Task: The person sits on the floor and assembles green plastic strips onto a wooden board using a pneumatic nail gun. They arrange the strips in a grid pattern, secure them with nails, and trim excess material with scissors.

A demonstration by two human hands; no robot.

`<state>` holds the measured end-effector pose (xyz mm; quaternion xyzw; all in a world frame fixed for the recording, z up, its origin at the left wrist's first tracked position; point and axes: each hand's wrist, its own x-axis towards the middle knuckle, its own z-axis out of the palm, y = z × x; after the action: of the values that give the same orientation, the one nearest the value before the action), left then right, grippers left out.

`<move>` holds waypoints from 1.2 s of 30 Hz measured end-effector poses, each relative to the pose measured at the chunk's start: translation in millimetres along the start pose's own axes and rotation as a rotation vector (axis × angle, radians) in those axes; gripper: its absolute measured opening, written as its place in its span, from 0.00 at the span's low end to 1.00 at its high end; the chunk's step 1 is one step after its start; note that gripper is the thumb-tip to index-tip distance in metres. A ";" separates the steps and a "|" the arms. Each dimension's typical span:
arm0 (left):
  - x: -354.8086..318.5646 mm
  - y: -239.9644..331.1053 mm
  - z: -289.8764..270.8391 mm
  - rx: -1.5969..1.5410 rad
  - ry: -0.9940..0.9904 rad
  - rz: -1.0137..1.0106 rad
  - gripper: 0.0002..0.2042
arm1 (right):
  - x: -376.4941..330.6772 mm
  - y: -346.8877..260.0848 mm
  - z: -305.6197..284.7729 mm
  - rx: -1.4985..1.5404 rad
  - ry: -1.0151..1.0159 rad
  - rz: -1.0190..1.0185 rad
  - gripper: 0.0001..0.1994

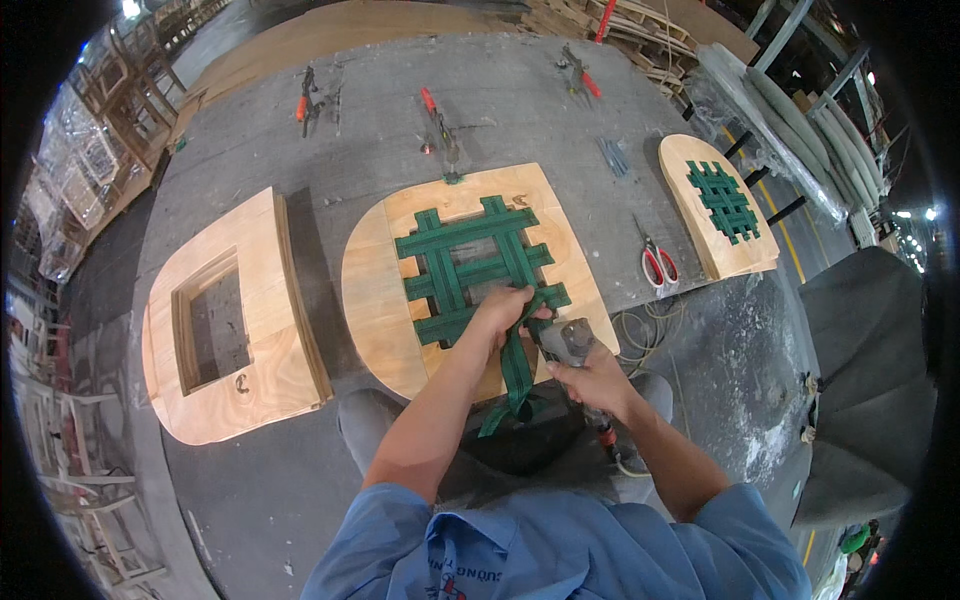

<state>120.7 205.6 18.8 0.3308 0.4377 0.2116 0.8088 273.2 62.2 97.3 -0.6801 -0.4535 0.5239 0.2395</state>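
Observation:
A rounded wooden panel [375, 255] lies in front of me, its middle opening crossed by woven green webbing straps [437, 240]. At the panel's near edge, my left hand [503, 308] is closed on a green webbing strap [516, 372], pressing it down at the opening's rim. The strap's loose end hangs toward my lap. My right hand [592, 380] grips a grey air staple gun [567, 342] with a hose at its base. The gun's nose is beside my left fingers; the exact contact point is hidden.
Stacked wooden panels with square openings [275, 350] lie on the left. On the right is another panel [678, 160] with woven green webbing. Red-handled scissors [657, 264] lie near it. Several red-handled clamps [440, 130] stand at the table's far side. A coiled hose [648, 330] lies right.

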 end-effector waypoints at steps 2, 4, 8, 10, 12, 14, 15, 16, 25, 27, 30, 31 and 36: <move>-3.8 -3.0 0.0 -0.004 0.050 0.021 0.17 | 2.4 -2.8 -5.1 0.003 -0.038 -0.028 0.12; -7.6 2.9 5.1 0.021 0.059 0.037 0.18 | 6.7 1.6 -20.1 0.093 -0.031 -0.033 0.13; -28.0 -3.4 10.7 0.147 0.091 0.109 0.19 | 28.6 15.4 -69.4 0.336 0.057 0.035 0.13; -46.3 -7.4 33.0 0.285 0.155 0.132 0.19 | 46.6 28.7 -107.1 0.423 0.177 0.068 0.15; -40.7 -46.0 13.1 0.651 0.373 0.534 0.18 | 80.0 6.6 -127.9 0.502 0.203 0.034 0.17; -40.4 -64.7 27.8 0.829 0.430 0.658 0.17 | 105.7 11.3 -168.8 0.620 0.230 0.070 0.16; -52.7 -65.1 42.4 0.830 0.427 0.579 0.16 | 119.3 18.4 -181.9 0.641 0.229 0.060 0.16; -58.3 -69.4 44.3 0.887 0.470 0.683 0.15 | 133.9 14.5 -188.9 0.652 0.207 0.034 0.16; -57.9 -71.3 55.6 0.903 0.453 0.831 0.13 | 224.9 29.8 -219.9 0.008 0.406 -0.094 0.22; -60.4 -72.6 49.8 0.938 0.487 0.786 0.13 | 226.3 25.2 -205.8 -0.431 0.543 -0.052 0.23; -64.2 -75.6 46.1 0.968 0.532 0.724 0.12 | 209.0 26.9 -201.0 -0.715 0.526 -0.149 0.20; -63.3 -74.7 49.0 0.950 0.530 0.765 0.12 | 199.4 32.8 -208.8 -0.741 0.511 -0.207 0.19; -63.2 -75.9 52.3 0.927 0.534 0.759 0.16 | 156.9 64.7 -242.5 -0.788 0.618 -0.237 0.21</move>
<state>135.8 94.8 20.9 0.7127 0.5222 0.3466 0.3151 528.6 203.9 49.3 -0.7858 -0.5984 0.0569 0.1456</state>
